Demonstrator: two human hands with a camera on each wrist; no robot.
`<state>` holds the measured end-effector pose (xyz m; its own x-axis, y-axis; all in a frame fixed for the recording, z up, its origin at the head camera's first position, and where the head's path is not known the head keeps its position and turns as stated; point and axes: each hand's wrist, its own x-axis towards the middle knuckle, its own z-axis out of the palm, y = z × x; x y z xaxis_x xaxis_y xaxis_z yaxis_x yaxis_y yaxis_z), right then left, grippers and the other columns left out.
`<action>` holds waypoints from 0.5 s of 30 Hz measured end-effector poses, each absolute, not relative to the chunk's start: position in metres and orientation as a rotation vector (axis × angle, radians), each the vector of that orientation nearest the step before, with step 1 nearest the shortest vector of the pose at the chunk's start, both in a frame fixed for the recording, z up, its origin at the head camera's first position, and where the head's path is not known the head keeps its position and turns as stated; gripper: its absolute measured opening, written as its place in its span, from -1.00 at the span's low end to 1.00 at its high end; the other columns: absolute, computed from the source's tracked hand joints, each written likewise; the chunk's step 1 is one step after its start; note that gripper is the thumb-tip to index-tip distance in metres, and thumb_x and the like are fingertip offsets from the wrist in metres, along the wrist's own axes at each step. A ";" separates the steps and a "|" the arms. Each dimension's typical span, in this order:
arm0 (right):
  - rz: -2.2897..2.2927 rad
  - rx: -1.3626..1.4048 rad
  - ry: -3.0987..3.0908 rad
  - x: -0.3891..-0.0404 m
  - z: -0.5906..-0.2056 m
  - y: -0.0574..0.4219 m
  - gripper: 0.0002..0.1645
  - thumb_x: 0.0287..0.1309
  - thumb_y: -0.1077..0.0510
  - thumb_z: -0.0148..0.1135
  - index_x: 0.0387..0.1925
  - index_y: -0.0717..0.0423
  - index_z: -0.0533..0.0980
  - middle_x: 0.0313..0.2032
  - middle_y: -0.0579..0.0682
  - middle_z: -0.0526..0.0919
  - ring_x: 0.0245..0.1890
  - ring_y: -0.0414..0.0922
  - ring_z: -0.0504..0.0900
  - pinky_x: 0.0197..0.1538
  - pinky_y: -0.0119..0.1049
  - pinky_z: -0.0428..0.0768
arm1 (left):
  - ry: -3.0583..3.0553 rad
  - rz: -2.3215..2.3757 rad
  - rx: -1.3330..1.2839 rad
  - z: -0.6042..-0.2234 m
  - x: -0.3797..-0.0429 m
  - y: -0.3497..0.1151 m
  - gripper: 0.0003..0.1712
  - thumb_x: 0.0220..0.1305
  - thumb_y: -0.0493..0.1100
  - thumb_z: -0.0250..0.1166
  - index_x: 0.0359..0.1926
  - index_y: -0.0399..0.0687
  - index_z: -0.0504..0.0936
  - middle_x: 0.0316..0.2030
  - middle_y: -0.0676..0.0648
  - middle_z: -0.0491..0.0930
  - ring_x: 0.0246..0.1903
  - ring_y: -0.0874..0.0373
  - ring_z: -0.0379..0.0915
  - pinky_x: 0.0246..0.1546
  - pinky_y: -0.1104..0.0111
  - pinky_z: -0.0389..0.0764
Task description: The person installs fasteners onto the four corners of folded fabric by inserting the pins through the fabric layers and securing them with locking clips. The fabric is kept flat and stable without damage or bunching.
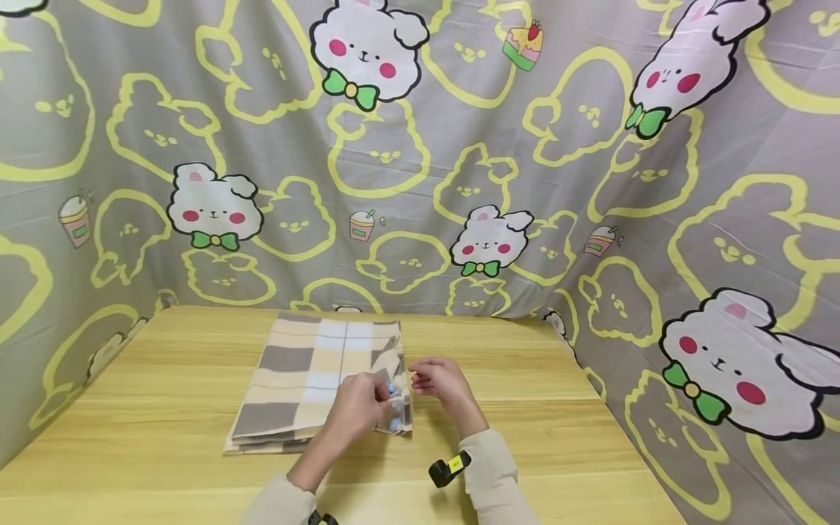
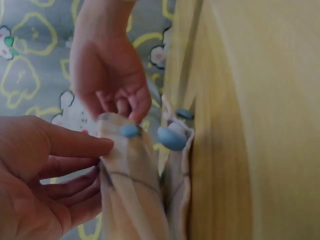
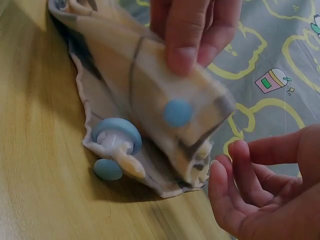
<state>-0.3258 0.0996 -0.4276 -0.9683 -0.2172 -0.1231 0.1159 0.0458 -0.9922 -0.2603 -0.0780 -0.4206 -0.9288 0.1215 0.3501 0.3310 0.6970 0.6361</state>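
A folded plaid cloth (image 1: pixel 308 372) in brown, cream and white lies on the table. My left hand (image 1: pixel 359 401) pinches a raised flap of it near the right edge, thumb on top in the right wrist view. A blue round button-like piece (image 3: pixel 178 112) sits on that flap. Below it, a blue-capped fastener (image 3: pixel 116 135) with a whitish middle is on the lower cloth edge, with another blue round piece (image 3: pixel 108 169) beside it. My right hand (image 1: pixel 446 383) hovers just right of the flap, fingers loosely bent, holding nothing visible.
The wooden table (image 1: pixel 525 423) extends around the cloth. A grey curtain (image 1: pixel 407 219) printed with cartoon animals hangs behind and along both sides. A black device with a yellow label (image 1: pixel 449 469) is at the right sleeve.
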 end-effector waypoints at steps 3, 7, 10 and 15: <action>-2.024 -0.095 2.078 -0.330 -0.435 0.100 -0.59 0.41 0.25 0.12 0.05 0.59 0.49 -0.49 -0.06 0.61 -0.47 -0.22 0.63 -0.24 -0.31 0.69 | -2.647 -1.054 -0.435 -0.424 -0.257 -0.075 -0.71 -0.03 -0.43 0.51 -0.65 -0.06 0.61 -0.66 0.10 0.55 -0.63 0.31 0.38 -0.59 0.48 0.45; -2.016 -0.099 2.084 -0.330 -0.436 0.101 -0.59 0.40 0.24 0.11 0.05 0.59 0.49 -0.50 -0.07 0.61 -0.47 -0.22 0.64 -0.27 -0.33 0.68 | -2.673 -1.006 -0.538 -0.425 -0.252 -0.072 -0.71 -0.02 -0.46 0.47 -0.65 -0.05 0.61 -0.67 0.12 0.54 -0.63 0.34 0.36 -0.56 0.47 0.44; -2.015 -0.110 2.085 -0.330 -0.436 0.101 -0.59 0.40 0.24 0.11 0.05 0.59 0.49 -0.50 -0.07 0.61 -0.47 -0.22 0.64 -0.28 -0.34 0.68 | -2.705 -1.008 -0.574 -0.423 -0.250 -0.072 -0.74 0.04 -0.42 0.45 -0.62 -0.05 0.63 -0.66 0.13 0.54 -0.63 0.34 0.35 -0.56 0.45 0.42; -1.940 -0.156 2.124 -0.330 -0.436 0.103 -0.66 0.29 0.28 0.23 -0.05 0.54 0.55 -0.48 -0.05 0.63 -0.48 -0.21 0.63 -0.24 -0.28 0.70 | -2.755 -1.126 -0.510 -0.420 -0.250 -0.075 -0.87 0.21 -0.38 0.33 -0.44 -0.11 0.62 -0.58 0.06 0.61 -0.63 0.27 0.39 -0.61 0.42 0.40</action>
<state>-0.3298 0.1028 -0.4364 -0.9606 -0.2517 -0.1179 0.0947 0.1025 -0.9902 -0.2499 -0.0754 -0.4199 -0.9357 0.2617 0.2365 0.3524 0.6662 0.6572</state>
